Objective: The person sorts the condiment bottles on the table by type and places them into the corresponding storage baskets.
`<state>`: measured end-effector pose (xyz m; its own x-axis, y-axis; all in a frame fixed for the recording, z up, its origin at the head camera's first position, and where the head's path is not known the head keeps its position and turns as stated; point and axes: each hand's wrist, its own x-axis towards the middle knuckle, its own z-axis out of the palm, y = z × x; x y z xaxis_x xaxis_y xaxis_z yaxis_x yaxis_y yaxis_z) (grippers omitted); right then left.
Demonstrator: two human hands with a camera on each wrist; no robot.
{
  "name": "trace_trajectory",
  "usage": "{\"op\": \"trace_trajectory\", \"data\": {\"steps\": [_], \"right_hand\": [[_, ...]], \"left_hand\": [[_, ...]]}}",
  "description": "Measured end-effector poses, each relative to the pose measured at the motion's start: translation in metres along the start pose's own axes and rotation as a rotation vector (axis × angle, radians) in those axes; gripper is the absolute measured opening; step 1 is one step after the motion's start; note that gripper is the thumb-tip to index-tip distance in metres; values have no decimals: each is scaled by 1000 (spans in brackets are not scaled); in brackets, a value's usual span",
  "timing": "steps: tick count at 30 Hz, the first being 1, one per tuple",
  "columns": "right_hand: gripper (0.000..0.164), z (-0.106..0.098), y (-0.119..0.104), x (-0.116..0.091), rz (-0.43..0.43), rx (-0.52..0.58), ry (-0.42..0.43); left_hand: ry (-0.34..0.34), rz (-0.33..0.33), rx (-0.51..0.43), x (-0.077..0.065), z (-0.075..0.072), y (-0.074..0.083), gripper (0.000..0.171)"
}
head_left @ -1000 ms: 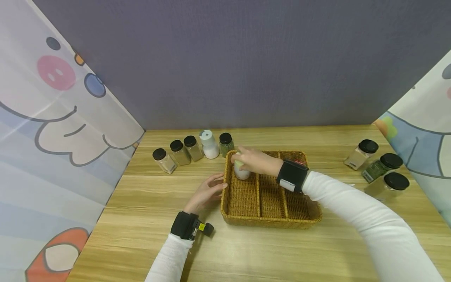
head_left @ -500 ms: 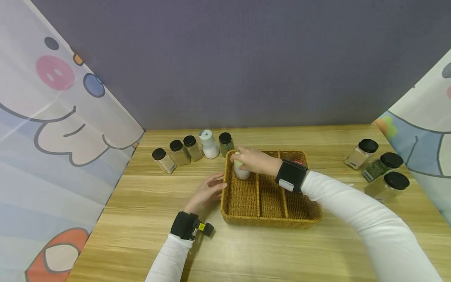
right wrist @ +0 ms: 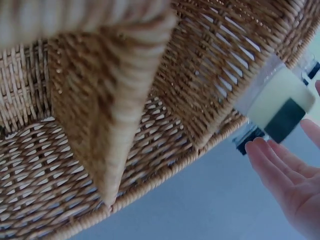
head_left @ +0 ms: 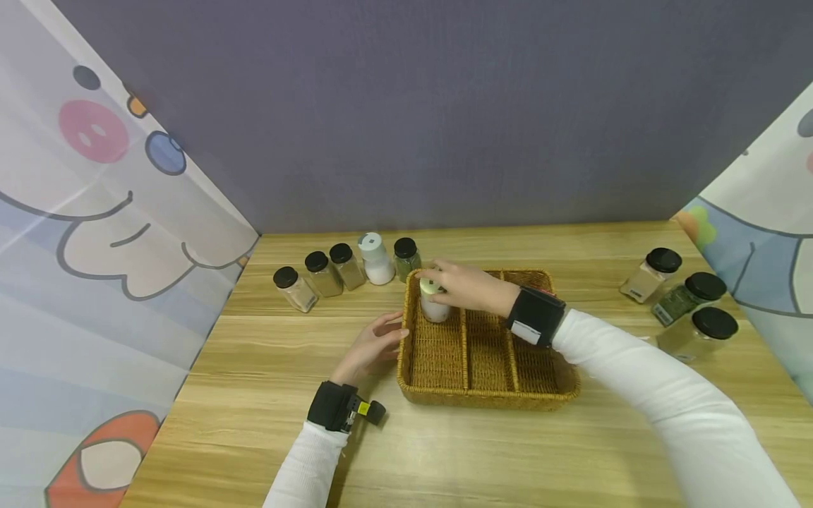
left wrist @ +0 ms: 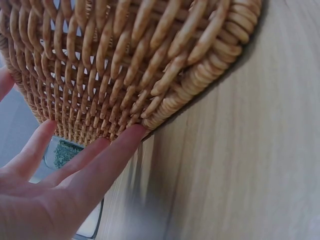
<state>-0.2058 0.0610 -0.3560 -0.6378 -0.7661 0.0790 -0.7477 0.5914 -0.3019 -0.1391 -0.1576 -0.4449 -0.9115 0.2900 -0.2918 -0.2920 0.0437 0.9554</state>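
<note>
A white jar with a pale green lid [head_left: 435, 310] stands upright at the back of the left compartment of a wicker basket [head_left: 492, 399]. Over it is my right hand [head_left: 473, 286], with fingers around the lid but loosened. In the right wrist view, the fingers of the right hand [right wrist: 290, 180] look straight and apart from the lid [right wrist: 282, 105]. My left hand [head_left: 371, 346] lies against the basket's left side; in the left wrist view, its spread fingertips touch the weave [left wrist: 100, 75]. The right forearm hides part of the right compartment.
Behind and left of the basket stand black-lidded spice jars [head_left: 325, 276] and a white bottle [head_left: 377, 261]. Several larger black-lidded jars [head_left: 689, 300] stand at the right. Two dividers split the basket into three compartments. A grey wall [head_left: 444, 120] rises behind the wooden table [head_left: 483, 458].
My right hand has loosened from the jar and shifted slightly up and right, so more of the pale green lid shows. The jar stays in place. My left hand has not moved.
</note>
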Motion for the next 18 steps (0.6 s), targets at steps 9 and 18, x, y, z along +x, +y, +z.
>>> {"op": "trace_trajectory", "data": {"steps": [9, 18], "right_hand": [[48, -20, 14, -17, 83, 53, 50], [45, -37, 37, -37, 147, 95, 134]], "left_hand": [[9, -2, 4, 0, 1, 0, 57], [13, 15, 9, 1, 0, -3, 59]]}}
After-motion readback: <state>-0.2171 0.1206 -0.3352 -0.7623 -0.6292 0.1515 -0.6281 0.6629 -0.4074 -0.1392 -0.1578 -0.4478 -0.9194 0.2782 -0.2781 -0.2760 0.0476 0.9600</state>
